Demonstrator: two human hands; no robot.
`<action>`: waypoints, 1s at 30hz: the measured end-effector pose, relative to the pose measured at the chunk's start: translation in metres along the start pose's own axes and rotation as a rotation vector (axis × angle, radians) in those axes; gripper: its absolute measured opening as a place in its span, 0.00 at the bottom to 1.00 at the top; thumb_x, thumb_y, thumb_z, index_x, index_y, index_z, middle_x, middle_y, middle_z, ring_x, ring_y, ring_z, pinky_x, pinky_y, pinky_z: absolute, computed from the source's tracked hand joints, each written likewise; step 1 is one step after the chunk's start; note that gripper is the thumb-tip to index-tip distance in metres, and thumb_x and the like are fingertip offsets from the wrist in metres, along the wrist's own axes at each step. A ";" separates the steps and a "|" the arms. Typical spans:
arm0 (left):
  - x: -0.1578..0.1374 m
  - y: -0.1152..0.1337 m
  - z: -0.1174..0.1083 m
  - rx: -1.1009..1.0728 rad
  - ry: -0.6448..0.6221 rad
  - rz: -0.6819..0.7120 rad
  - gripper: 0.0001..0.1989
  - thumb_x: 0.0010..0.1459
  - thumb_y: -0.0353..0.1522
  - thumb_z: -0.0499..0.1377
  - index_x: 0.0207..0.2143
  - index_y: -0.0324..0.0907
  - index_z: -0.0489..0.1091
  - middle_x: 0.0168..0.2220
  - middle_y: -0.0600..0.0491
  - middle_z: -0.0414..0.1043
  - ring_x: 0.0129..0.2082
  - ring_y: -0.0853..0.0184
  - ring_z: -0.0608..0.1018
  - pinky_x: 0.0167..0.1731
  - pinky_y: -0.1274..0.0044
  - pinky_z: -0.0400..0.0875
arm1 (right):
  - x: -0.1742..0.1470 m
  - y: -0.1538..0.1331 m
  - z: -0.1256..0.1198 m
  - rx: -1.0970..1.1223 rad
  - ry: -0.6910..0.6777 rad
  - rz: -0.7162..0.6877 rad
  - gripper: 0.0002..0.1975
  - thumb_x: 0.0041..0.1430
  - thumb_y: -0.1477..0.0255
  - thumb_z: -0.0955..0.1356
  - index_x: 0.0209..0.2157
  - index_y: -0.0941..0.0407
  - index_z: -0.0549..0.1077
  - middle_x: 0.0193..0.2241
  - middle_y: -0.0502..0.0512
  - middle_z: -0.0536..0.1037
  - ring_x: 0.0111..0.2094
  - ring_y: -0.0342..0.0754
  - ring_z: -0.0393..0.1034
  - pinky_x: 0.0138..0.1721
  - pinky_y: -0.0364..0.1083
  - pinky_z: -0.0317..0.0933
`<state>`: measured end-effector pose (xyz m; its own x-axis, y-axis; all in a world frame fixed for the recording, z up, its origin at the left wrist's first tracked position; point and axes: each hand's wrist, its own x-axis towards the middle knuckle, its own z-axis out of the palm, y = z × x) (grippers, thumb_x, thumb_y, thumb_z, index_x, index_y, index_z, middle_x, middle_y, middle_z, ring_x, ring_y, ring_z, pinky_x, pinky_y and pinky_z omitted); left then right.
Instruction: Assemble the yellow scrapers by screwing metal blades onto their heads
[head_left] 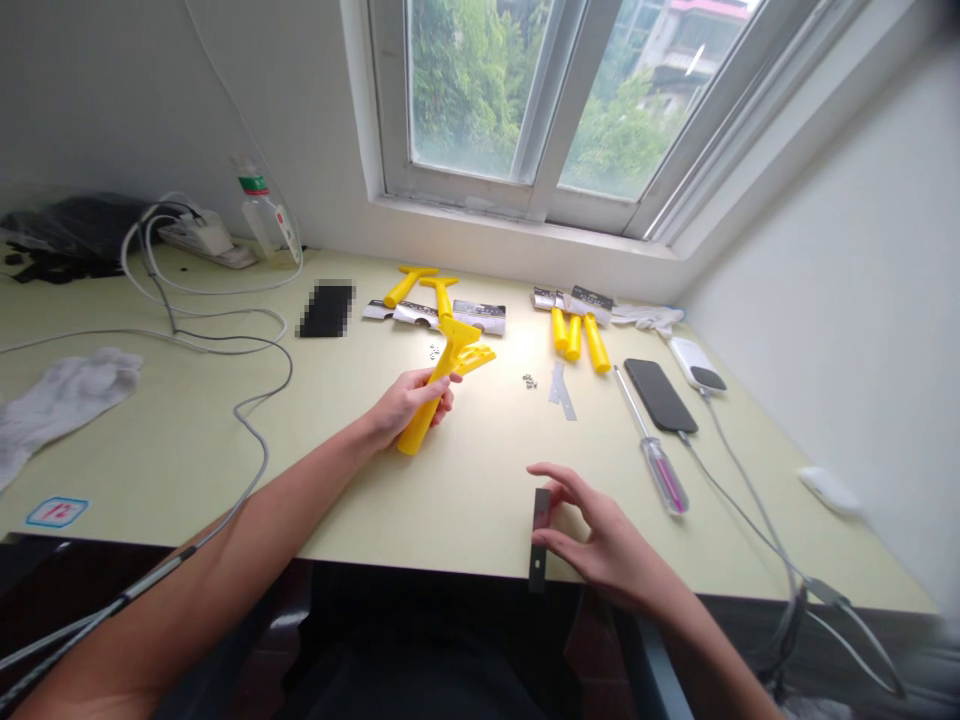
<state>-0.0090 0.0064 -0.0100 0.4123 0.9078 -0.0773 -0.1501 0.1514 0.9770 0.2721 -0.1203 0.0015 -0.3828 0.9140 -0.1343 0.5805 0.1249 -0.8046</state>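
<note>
My left hand (412, 402) is wrapped round a yellow scraper handle (421, 425), which tilts with its wide head up and away from me. At the table's front edge, my right hand (604, 545) pinches a dark, flat scraper blade (538, 572) between thumb and fingers, with the index finger lifted off it. A hole shows near the blade's lower end, which hangs past the edge. Just behind the handle lie yellow plastic pieces (475, 357), partly hidden by it. Small screws (530, 381) and thin pale blades (561, 392) lie on the tabletop between and beyond my hands.
Yellow scrapers (409, 285) and printed cards (480, 317) lie at the back, with more yellow handles (574, 338) to the right. A screwdriver (661, 475), a phone (660, 395) and a white device (696, 362) sit rightward. Cables (259, 430) and a white glove (71, 405) occupy the left.
</note>
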 end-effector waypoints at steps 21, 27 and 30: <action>-0.010 0.010 0.011 0.031 -0.069 0.035 0.18 0.61 0.43 0.55 0.45 0.38 0.68 0.27 0.55 0.64 0.22 0.72 0.67 0.22 0.79 0.62 | 0.160 -0.086 -0.108 0.265 0.212 -0.291 0.23 0.46 0.66 0.76 0.44 0.57 0.71 0.30 0.51 0.77 0.32 0.45 0.73 0.34 0.44 0.67; -0.010 0.012 0.017 0.357 0.184 0.164 0.17 0.55 0.42 0.63 0.42 0.41 0.71 0.34 0.52 0.69 0.31 0.67 0.72 0.29 0.78 0.67 | 0.161 -0.093 -0.096 0.256 0.163 -0.298 0.23 0.48 0.67 0.75 0.45 0.57 0.70 0.29 0.51 0.78 0.30 0.44 0.73 0.30 0.42 0.64; -0.012 0.010 0.020 0.439 0.213 0.183 0.17 0.55 0.42 0.63 0.43 0.43 0.71 0.39 0.50 0.71 0.40 0.63 0.73 0.37 0.75 0.69 | 0.166 -0.090 -0.087 0.221 0.158 -0.317 0.23 0.48 0.68 0.74 0.45 0.57 0.70 0.27 0.49 0.76 0.28 0.43 0.71 0.29 0.42 0.63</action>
<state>0.0028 -0.0109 0.0048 0.2154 0.9705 0.1081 0.2072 -0.1536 0.9662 0.2189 0.0537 0.1021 -0.3926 0.8937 0.2170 0.2770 0.3399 -0.8987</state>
